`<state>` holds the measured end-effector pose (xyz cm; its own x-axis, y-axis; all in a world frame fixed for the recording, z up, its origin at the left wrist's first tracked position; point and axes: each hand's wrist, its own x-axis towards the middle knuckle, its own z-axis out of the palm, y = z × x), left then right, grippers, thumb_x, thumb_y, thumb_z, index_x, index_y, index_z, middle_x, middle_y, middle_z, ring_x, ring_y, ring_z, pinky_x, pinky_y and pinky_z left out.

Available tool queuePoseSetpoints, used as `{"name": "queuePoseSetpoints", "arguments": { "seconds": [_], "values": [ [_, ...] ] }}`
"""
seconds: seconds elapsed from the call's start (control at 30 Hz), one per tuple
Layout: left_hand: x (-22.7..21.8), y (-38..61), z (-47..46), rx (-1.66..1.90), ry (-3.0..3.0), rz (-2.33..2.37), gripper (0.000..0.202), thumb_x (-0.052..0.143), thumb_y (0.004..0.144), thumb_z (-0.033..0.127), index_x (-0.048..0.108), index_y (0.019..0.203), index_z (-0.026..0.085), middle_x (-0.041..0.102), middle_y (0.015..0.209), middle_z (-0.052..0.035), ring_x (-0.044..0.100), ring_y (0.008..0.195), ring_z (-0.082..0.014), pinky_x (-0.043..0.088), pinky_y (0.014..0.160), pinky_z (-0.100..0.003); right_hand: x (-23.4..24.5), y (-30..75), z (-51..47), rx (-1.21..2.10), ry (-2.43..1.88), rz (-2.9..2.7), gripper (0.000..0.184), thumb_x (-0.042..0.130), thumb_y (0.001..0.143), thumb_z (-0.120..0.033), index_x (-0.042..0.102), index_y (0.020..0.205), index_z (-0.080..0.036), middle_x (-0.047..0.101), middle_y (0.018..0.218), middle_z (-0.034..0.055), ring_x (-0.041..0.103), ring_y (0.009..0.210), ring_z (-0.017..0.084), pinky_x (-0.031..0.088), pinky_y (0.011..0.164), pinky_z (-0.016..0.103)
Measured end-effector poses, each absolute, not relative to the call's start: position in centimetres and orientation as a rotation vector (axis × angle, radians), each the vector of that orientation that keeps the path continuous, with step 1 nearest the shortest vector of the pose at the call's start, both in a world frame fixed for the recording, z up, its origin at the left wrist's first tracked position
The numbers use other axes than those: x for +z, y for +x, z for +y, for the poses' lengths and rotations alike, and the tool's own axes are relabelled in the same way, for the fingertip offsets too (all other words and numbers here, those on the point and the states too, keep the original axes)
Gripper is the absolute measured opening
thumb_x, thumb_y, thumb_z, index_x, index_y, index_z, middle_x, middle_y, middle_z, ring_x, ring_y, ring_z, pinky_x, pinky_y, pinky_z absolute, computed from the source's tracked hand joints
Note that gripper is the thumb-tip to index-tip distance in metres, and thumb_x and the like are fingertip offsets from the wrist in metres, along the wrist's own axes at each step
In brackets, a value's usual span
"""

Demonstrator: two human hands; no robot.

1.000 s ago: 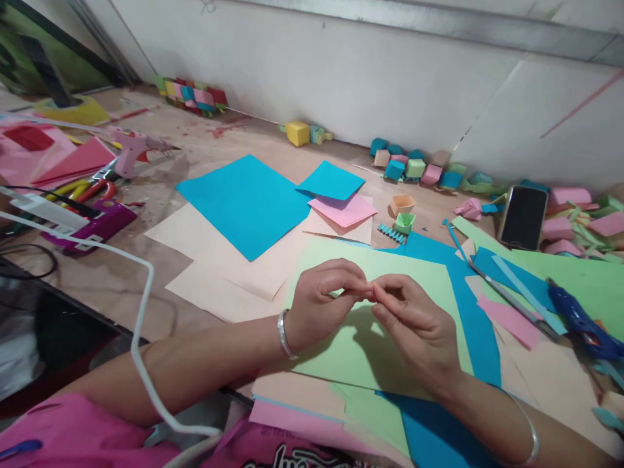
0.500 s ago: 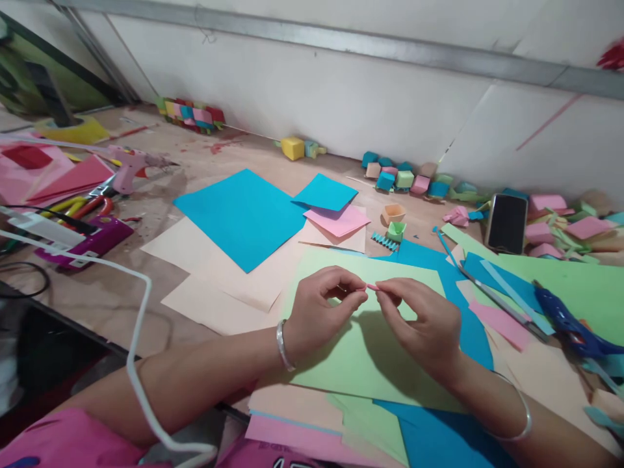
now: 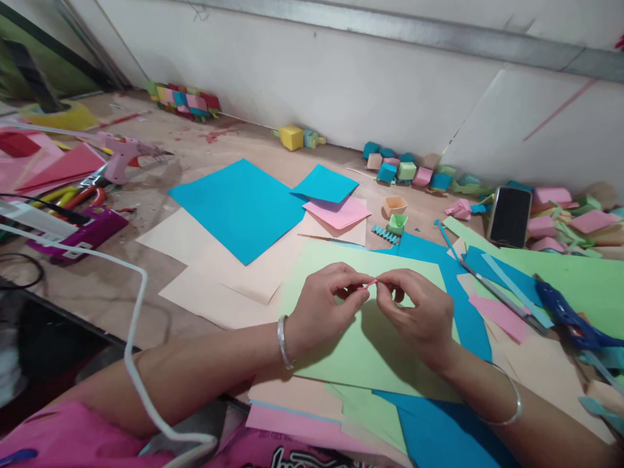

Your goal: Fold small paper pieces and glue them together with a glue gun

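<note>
Between the fingertips of both hands is a small, thin pink paper strip (image 3: 368,285), mostly covered by the fingers. My left hand (image 3: 332,300) pinches its left end, with a silver bangle at the wrist. From the other side, my right hand (image 3: 417,311) pinches its right end. Both hands hover over a light green paper sheet (image 3: 336,354) and cast a shadow on it. Beyond them stand a small green paper cup shape (image 3: 397,224), a peach one (image 3: 394,206) and a zigzag-folded blue strip (image 3: 385,234).
Blue sheets (image 3: 238,211) and peach sheets (image 3: 195,292) lie to the left. At right are scissors (image 3: 497,296), a blue glue gun (image 3: 568,318) and a phone (image 3: 509,216). A pink glue gun (image 3: 121,156) lies far left; a white cable (image 3: 134,331) crosses my left arm. Small paper boxes (image 3: 407,171) line the wall.
The hands have drawn slightly closer together, and the fingertips have shifted on the pink strip. The whole view has tilted a little.
</note>
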<state>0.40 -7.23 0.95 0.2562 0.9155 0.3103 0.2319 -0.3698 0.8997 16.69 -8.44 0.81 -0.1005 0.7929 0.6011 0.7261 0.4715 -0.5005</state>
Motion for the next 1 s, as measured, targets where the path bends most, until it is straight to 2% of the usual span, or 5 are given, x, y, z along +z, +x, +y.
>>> {"name": "queuePoseSetpoints", "arguments": {
  "seconds": [0.2, 0.4, 0.57, 0.73, 1.0],
  "values": [
    [0.9, 0.9, -7.5, 1.133, 1.673, 1.004, 0.019, 0.065, 0.081, 0.013, 0.076, 0.093, 0.021, 0.064, 0.075, -0.0037, 0.059, 0.07, -0.014, 0.049, 0.063, -0.027, 0.7, 16.5, -8.4, 0.085, -1.338, -1.808, 0.014, 0.054, 0.078, -0.012, 0.058, 0.068, -0.02, 0.063, 0.061, -0.0018, 0.052, 0.052, 0.009, 0.042, 0.051, 0.023],
    [0.2, 1.2, -7.5, 1.132, 1.464, 0.963, 0.016, 0.067, 0.08, 0.015, 0.078, 0.091, 0.022, 0.063, 0.076, -0.0039, 0.058, 0.068, -0.0136, 0.049, 0.061, -0.027, 0.2, 16.4, -8.2, 0.012, -1.252, -1.842, 0.013, 0.054, 0.082, -0.011, 0.06, 0.074, -0.019, 0.064, 0.065, -0.0006, 0.056, 0.058, 0.011, 0.045, 0.054, 0.023],
    [-0.1, 1.0, -7.1, 1.182, 1.484, 0.963, 0.02, 0.067, 0.081, 0.015, 0.077, 0.095, 0.022, 0.062, 0.077, -0.0041, 0.057, 0.069, -0.0136, 0.048, 0.061, -0.027, -0.1, 16.2, -8.4, 0.058, -1.217, -1.849, 0.013, 0.053, 0.086, -0.011, 0.064, 0.088, -0.02, 0.068, 0.078, 0.0034, 0.063, 0.07, 0.015, 0.052, 0.064, 0.027],
    [-0.1, 0.8, -6.8, 1.258, 1.489, 0.951, 0.018, 0.067, 0.081, 0.016, 0.077, 0.094, 0.023, 0.063, 0.078, -0.0037, 0.057, 0.07, -0.0131, 0.047, 0.06, -0.026, -0.3, 16.0, -9.0, 0.068, -1.16, -1.879, 0.027, 0.051, 0.088, -0.007, 0.063, 0.11, -0.018, 0.069, 0.097, 0.0095, 0.065, 0.094, 0.019, 0.054, 0.083, 0.035],
    [0.4, 0.7, -6.7, 1.296, 1.585, 0.963, 0.016, 0.067, 0.083, 0.019, 0.077, 0.096, 0.022, 0.064, 0.077, -0.0032, 0.058, 0.071, -0.013, 0.048, 0.061, -0.026, 0.2, 15.7, -9.6, 0.256, -1.083, -1.828, 0.037, 0.051, 0.089, -0.006, 0.062, 0.122, -0.017, 0.066, 0.107, 0.0114, 0.063, 0.1, 0.018, 0.053, 0.086, 0.033]
  ]
}}
